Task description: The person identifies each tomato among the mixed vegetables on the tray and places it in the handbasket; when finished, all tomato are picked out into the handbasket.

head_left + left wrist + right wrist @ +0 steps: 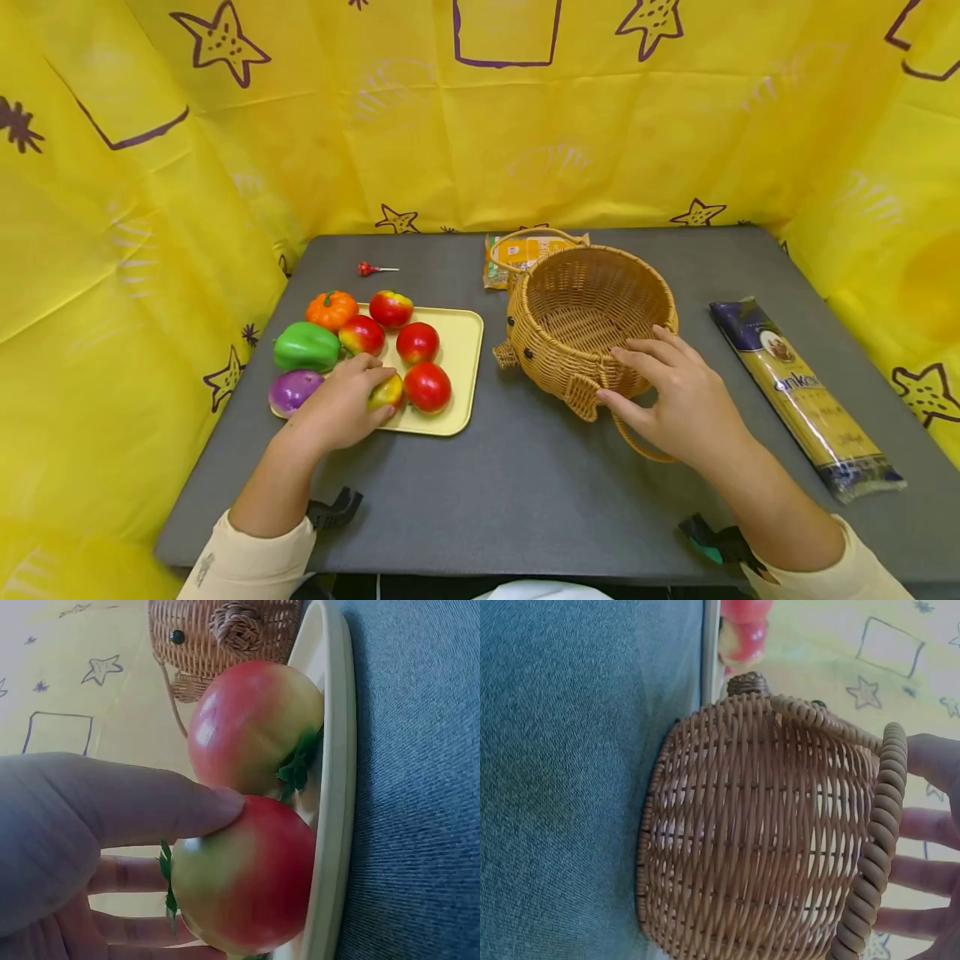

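My left hand [347, 402] holds a red-and-yellow tomato [244, 877] with green leaves, thumb on one side and fingers on the other. The tomato is low over the front of the pale yellow tray [467, 350]. Right beside it lies another red tomato [427, 387]. On the right, a wicker basket [555, 362] with an animal face stands upright, its inside bare. My right hand [686, 400] reaches over its near rim, fingers spread and loosely extended, fingertips at the rim and thumb near a woven ear. One basket handle [885, 810] hangs in front of those fingers.
An orange pumpkin [332, 310], a green bell pepper [307, 347], a purple round vegetable [296, 390] and several red fruits share the tray. Behind it lies a lollipop [366, 268]. An orange packet [525, 248] sits behind the basket; a long pasta pack [806, 396] lies at right.
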The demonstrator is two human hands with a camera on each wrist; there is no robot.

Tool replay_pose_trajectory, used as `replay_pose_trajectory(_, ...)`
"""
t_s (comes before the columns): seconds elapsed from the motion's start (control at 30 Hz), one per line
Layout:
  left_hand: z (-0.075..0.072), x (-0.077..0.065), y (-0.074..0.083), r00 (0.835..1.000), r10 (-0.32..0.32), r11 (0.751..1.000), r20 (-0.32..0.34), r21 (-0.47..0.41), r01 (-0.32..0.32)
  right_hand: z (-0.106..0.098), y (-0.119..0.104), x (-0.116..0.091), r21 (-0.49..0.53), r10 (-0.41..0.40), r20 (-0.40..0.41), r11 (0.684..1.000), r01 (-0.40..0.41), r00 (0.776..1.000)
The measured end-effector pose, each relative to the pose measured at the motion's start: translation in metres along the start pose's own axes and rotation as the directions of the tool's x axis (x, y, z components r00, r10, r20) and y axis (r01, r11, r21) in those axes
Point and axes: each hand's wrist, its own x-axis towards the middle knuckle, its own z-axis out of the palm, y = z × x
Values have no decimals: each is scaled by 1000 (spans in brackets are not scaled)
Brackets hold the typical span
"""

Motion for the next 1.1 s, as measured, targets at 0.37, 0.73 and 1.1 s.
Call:
replay_pose_trajectory(0.37,-3,-2,-14,994,11,996,-109,-91,-22,0,2,2,8,-42,-41,999,42,998)
replay_pose_trajectory(0.73,-31,12,3,972,-3,988,-237,-152,-34,-3,2,2,-9,-25,3,1000,25,1000)
replay_pose_trajectory(1.1,-48,42,53,948,111,978,-298,-135,-158,-2,0,0,-19,-8,30,1000,8,1000)
